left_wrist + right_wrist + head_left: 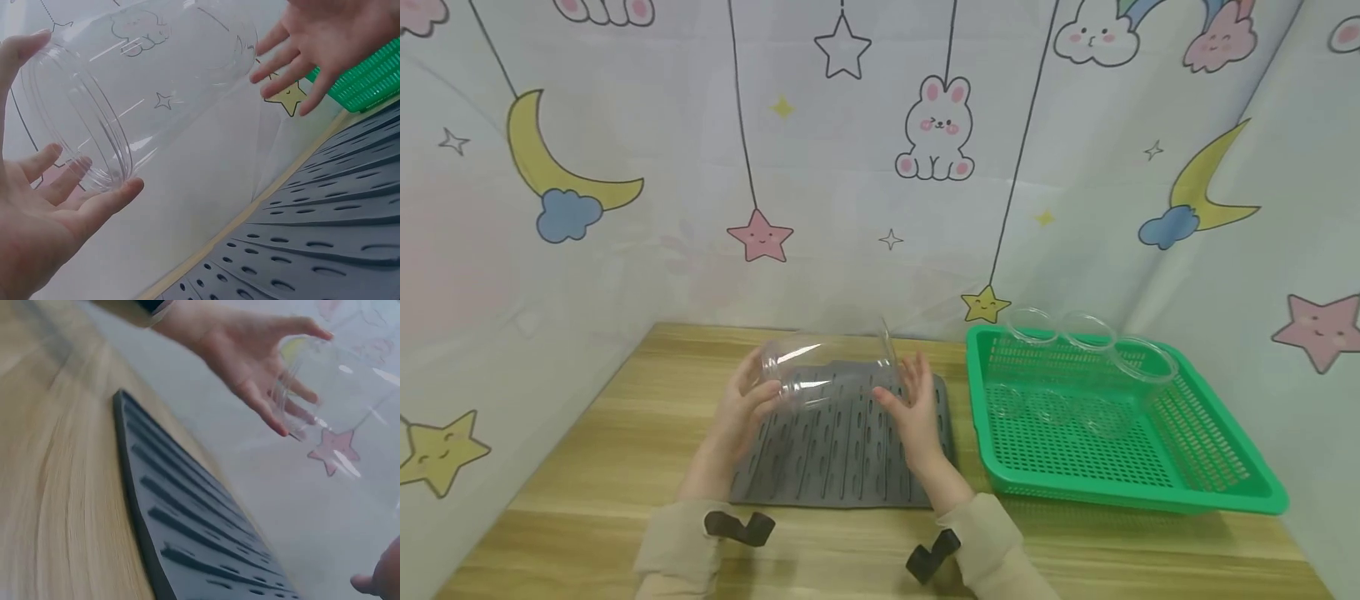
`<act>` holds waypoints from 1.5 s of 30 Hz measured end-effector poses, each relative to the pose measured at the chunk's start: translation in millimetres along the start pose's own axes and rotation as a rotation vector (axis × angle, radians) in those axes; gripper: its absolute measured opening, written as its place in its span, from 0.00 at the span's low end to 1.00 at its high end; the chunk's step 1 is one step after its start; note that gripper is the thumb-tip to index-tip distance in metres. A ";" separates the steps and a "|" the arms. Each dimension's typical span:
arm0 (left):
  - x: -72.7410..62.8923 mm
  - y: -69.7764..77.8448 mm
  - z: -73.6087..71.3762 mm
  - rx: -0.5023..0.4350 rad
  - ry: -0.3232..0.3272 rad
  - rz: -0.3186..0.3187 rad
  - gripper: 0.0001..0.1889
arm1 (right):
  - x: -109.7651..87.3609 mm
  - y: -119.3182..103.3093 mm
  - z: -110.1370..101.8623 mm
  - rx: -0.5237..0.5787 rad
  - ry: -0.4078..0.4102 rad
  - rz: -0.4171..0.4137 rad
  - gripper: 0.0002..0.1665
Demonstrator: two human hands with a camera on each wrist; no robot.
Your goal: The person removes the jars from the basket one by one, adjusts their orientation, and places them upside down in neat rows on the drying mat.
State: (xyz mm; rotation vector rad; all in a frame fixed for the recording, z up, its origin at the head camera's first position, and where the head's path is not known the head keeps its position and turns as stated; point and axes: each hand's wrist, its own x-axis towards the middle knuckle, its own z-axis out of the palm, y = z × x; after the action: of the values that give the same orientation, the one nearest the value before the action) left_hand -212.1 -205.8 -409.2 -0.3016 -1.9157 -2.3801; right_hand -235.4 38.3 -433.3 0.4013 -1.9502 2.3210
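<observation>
Wooden table below — left hand grips clear jar, right hand spread beside it.

No readable text, label, brand, number or sign shows on anything here.

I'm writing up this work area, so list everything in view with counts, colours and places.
Wooden table: 1, light brown, foreground
Slotted mat: 1, grey, on the table
Basket: 1, green, right side of the table
Containers: 3, clear, in the basket
Jar: 1, clear, above the mat
Cartoon-printed backdrop: 1, mostly white, behind the table
Wrist pieces: 2, black, one per arm
Sleeves: 2, beige, on the forearms
Left hand: 1, bare, gripping the jar's ringed end
Right hand: 1, bare, by its other end
</observation>
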 end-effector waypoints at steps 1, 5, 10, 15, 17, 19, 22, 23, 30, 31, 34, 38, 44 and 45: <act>0.3 0.1 0.9 -0.010 -0.003 0.016 0.38 | 0.7 1.9 -0.9 0.060 -0.018 0.024 0.68; 2.8 -2.8 3.7 -0.040 -0.050 0.100 0.32 | 2.9 6.9 -1.8 0.273 -0.063 0.083 0.70; 5.0 -7.7 7.5 -0.061 -0.094 0.140 0.30 | 4.2 9.8 3.1 0.414 -0.099 0.078 0.71; 5.1 -9.3 13.0 -0.076 -0.120 0.122 0.33 | 2.8 9.6 10.5 0.512 -0.119 0.061 0.76; 5.2 -9.7 14.1 -0.075 -0.133 0.116 0.35 | 2.0 7.7 13.7 0.565 -0.111 0.053 0.75; 5.5 -10.0 14.8 -0.071 -0.143 0.112 0.35 | 1.2 5.4 16.4 0.616 -0.104 0.043 0.71; 5.5 -10.8 14.7 -0.069 -0.153 0.102 0.35 | -0.1 2.3 19.5 0.688 -0.116 0.020 0.67; 5.4 -10.8 14.6 -0.069 -0.155 0.100 0.35 | -0.4 1.5 20.3 0.708 -0.127 0.013 0.66; 4.5 -10.1 11.5 -0.061 -0.179 0.094 0.37 | 0.5 0.2 23.0 0.736 -0.159 -0.002 0.62; 4.6 -10.1 10.8 -0.050 -0.182 0.096 0.38 | 1.4 0.2 22.9 0.729 -0.158 0.001 0.62; 4.7 -10.2 8.0 -0.008 -0.197 0.105 0.41 | 3.5 -0.5 22.9 0.715 -0.163 0.004 0.66; 4.3 -10.3 3.0 0.036 -0.220 0.122 0.42 | 5.1 -1.4 22.6 0.713 -0.167 0.011 0.70; 1.9 -11.4 -5.9 0.062 -0.168 0.100 0.44 | 8.0 -0.3 21.3 0.689 -0.170 0.026 0.70; 1.6 -12.1 -7.6 0.065 -0.147 0.095 0.44 | 8.8 -0.4 21.1 0.685 -0.178 0.022 0.70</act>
State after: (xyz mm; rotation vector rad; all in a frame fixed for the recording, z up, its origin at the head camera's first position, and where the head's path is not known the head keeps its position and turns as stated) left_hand -216.6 -210.4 -422.0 -0.5644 -1.9854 -2.2884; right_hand -240.7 16.9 -427.5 0.6444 -1.1444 3.0039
